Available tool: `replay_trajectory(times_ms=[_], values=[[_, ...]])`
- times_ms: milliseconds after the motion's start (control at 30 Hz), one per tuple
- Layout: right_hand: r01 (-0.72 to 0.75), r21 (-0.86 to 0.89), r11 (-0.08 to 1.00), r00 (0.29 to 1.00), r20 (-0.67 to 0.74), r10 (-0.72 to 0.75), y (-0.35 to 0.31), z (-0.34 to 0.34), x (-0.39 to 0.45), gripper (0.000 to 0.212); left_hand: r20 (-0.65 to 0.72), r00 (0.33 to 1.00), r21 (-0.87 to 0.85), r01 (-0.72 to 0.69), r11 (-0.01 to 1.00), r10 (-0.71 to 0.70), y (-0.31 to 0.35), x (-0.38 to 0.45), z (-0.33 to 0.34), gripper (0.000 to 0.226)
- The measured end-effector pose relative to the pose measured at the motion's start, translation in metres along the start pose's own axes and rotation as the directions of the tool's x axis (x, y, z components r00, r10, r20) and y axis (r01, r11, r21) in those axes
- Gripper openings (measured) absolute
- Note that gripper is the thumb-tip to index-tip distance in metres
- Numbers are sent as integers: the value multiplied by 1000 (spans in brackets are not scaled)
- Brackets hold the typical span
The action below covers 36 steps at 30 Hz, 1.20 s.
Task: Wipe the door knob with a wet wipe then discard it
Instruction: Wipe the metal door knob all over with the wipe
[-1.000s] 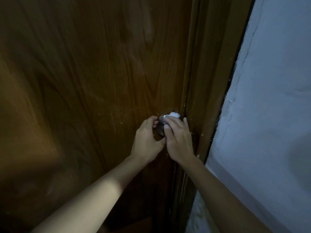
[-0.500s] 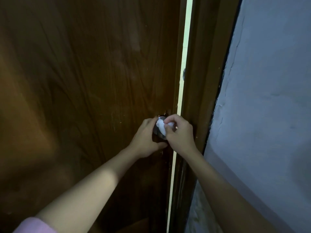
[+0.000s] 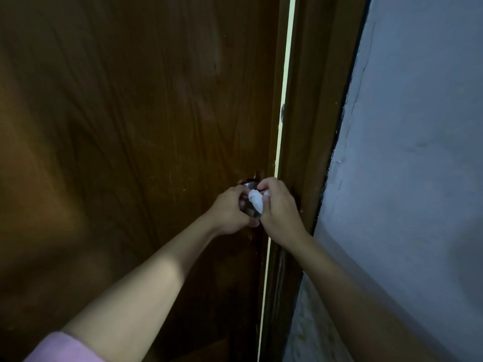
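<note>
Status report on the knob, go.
Left hand gripping door knob. Right hand pressing wet wipe on knob face. Door ajar, bright gap at frame. Nothing in the way.

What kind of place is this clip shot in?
Probably a dim room in a home, at a doorway: a brown wooden door with a metal knob, its wooden frame, and a rough painted wall. Light shows through the door gap.

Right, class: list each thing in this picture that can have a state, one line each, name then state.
door: ajar, bright gap along its edge.
door knob: gripped from the left, partly covered.
wet wipe: bunched up, pressed on the knob.
left hand: closed around the knob.
right hand: closed on the wipe.
</note>
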State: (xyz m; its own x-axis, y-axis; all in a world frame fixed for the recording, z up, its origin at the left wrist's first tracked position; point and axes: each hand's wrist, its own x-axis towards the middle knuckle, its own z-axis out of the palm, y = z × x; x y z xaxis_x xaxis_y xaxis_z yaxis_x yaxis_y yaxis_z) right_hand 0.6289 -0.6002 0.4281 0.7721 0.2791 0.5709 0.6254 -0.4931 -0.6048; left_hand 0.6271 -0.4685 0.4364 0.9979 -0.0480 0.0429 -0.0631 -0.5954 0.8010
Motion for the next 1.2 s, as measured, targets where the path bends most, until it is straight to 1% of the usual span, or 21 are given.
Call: replay_trajectory(times_ms=[67,100,200,267,367,433,533,600,700,733,800,833,900,933,1000,1033,1100,1167,1200], values=[[12,-24,1000,997,-72,-14,0,-1,-3,24,-10,1000,-5,-17,1000,17,0,-4,4,71],[13,-33,999,991,-136,-17,0,-2,-3,23,-20,999,-5,-27,1000,27,-1,-6,6,71],[19,-61,998,928,-370,-40,3,-2,-3,13,-72,996,4,-46,999,47,-4,-9,12,68],[18,-97,995,907,-418,-58,6,-2,-3,12,-87,995,-9,-41,999,40,-4,-9,12,64],[50,-125,991,924,-371,-94,8,-1,-1,22,-96,994,-23,-53,998,50,-1,-9,13,59],[71,-117,991,954,-283,-102,7,0,1,25,-87,994,-7,-67,998,66,1,-10,13,56],[115,-118,986,976,-173,-134,6,2,8,23,-64,995,32,-74,997,76,0,-11,10,58],[103,-117,988,981,-151,-120,7,2,14,21,-50,995,49,-79,996,81,-2,-13,10,60],[95,-200,975,983,-137,-123,8,0,15,15,-42,993,71,-108,992,111,-2,-22,11,62],[82,-244,966,986,-123,-114,10,1,13,13,-36,992,73,-118,990,121,-1,-24,10,62],[-9,-318,948,996,-83,-18,17,-1,5,14,-15,991,71,-130,989,132,1,-28,9,60],[-45,-322,946,998,-58,28,21,-2,0,17,-8,991,69,-134,989,135,1,-29,8,59],[-36,-270,962,999,-11,34,24,-6,-10,22,0,991,70,-132,989,132,2,-31,7,58],[-11,-234,972,1000,-23,6,21,-8,-14,23,2,991,72,-130,989,130,3,-31,7,59],[50,-168,985,991,-118,-71,13,-10,-21,25,-1,991,78,-132,988,132,3,-31,7,61],[82,-152,985,981,-161,-107,11,-9,-24,27,-3,991,82,-135,987,136,3,-32,7,61],[125,-158,979,966,-204,-156,11,-4,-32,30,-1,990,90,-141,986,142,3,-32,7,62],[137,-178,974,954,-241,-178,15,0,-41,30,-3,990,101,-139,985,140,3,-32,8,63],[110,-174,979,951,-266,-154,17,1,-45,29,-6,990,109,-139,984,141,3,-32,8,63]])
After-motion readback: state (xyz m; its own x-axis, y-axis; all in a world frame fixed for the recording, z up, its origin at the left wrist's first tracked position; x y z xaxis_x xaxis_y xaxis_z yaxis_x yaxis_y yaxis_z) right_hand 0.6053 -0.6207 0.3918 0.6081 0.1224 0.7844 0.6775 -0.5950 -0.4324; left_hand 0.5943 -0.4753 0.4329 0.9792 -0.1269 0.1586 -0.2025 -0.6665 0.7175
